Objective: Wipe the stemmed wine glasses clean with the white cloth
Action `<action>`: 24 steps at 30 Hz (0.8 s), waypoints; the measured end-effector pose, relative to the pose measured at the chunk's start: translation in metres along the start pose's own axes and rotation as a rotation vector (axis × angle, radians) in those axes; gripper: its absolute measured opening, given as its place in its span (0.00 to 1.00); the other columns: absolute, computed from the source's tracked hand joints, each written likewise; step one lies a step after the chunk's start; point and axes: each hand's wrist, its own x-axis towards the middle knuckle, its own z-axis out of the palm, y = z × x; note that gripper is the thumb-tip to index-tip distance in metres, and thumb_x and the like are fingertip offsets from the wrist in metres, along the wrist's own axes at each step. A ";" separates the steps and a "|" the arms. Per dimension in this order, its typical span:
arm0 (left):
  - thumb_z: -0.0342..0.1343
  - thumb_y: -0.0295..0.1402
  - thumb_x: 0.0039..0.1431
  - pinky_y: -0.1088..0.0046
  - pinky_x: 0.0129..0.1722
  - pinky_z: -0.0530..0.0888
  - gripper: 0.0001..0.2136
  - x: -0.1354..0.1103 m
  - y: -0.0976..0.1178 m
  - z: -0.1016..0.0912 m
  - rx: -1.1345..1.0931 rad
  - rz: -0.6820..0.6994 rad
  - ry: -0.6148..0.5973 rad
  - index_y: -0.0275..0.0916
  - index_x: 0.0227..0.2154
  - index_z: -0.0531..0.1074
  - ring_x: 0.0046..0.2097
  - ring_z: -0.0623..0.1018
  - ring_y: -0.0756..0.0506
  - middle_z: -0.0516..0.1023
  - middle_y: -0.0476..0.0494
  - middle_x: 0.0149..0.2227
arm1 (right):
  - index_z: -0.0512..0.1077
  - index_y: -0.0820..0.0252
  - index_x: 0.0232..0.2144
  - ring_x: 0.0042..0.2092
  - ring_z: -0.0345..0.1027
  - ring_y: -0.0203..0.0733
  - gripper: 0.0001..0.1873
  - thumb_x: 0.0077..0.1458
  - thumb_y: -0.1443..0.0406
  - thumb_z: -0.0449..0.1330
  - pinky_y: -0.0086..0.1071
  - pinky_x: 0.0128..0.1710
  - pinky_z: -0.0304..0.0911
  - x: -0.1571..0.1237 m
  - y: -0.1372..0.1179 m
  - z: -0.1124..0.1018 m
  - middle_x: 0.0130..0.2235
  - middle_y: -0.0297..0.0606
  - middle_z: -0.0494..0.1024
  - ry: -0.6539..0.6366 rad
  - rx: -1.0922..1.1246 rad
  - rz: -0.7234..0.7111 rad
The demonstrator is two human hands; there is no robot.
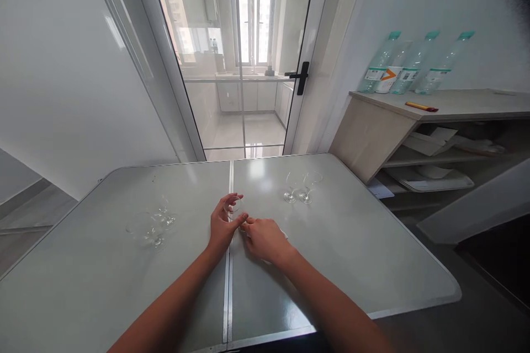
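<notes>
My left hand [223, 225] is curled round a small clear stemmed glass [232, 205] at the middle of the grey folding table [351, 253]. My right hand [265, 238] lies just right of it, fingers closed over something white, perhaps a cloth [283, 233], and touching the base of the glass. Two clear stemmed glasses [301, 187] stand together to the right, further back. Two more clear glasses [153, 223] stand on the left side of the table.
A wooden shelf unit [414, 121] stands at the right with three water bottles [409, 63] and a red-and-yellow pen [420, 106] on top, papers below. A glass sliding door [244, 55] with a black handle [302, 76] lies beyond the table.
</notes>
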 end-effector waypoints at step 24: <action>0.68 0.38 0.55 0.60 0.53 0.68 0.25 0.002 -0.009 -0.002 0.072 0.044 -0.170 0.48 0.55 0.69 0.54 0.73 0.39 0.70 0.39 0.62 | 0.77 0.59 0.43 0.42 0.78 0.49 0.14 0.60 0.69 0.54 0.34 0.40 0.67 0.000 0.000 -0.009 0.43 0.46 0.82 -0.079 -0.063 0.296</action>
